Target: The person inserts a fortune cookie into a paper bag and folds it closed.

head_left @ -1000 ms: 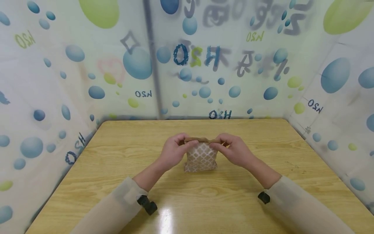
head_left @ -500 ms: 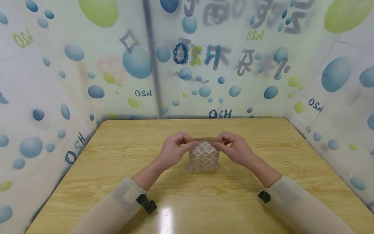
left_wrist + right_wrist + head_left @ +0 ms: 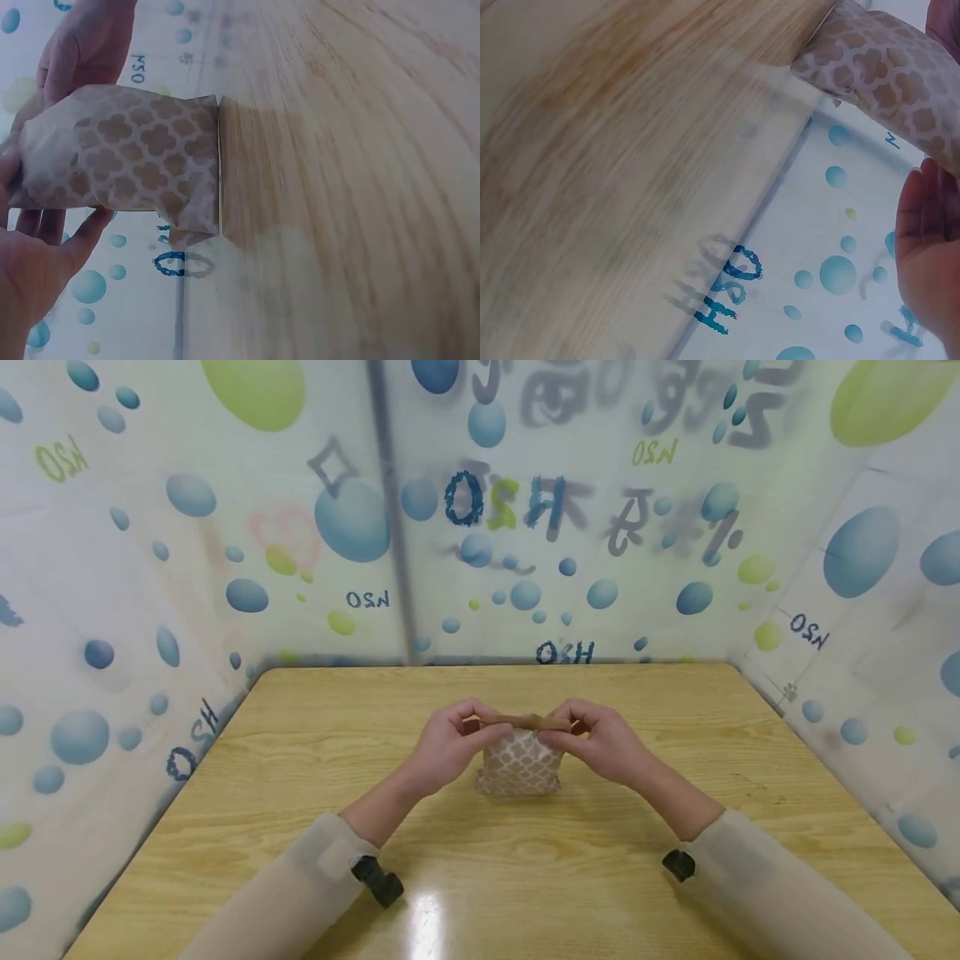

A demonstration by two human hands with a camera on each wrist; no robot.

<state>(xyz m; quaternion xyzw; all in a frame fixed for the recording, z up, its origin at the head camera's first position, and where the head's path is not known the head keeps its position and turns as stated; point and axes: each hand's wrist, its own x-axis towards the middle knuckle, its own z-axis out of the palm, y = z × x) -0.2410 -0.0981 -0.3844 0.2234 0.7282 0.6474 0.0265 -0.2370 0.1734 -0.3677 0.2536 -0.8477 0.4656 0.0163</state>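
A brown paper bag [image 3: 522, 767] with a white lattice print stands upright on the table in the head view, its top folded over into a plain brown strip. My left hand [image 3: 448, 746] pinches the left end of that fold between thumb and fingers. At the other end, my right hand [image 3: 600, 742] pinches the fold the same way. In the left wrist view the bag [image 3: 142, 154] looks plump, its bottom edge on the tabletop. Part of the bag [image 3: 892, 71] also shows in the right wrist view, above my right hand [image 3: 934, 255]. What the bag contains is hidden.
The wooden table [image 3: 300, 735] reaches back to a wall covering [image 3: 300, 527] printed with blue and green dots and lettering. Similar covering hangs at both sides. A black strap piece [image 3: 377, 882] sits at the left sleeve cuff, another black piece [image 3: 678, 865] at the right.
Both hands keep their pinch on the bag's top. The bag shifted slightly right and then slightly back left, and its folded strip now tips toward me, with more of the brown showing.
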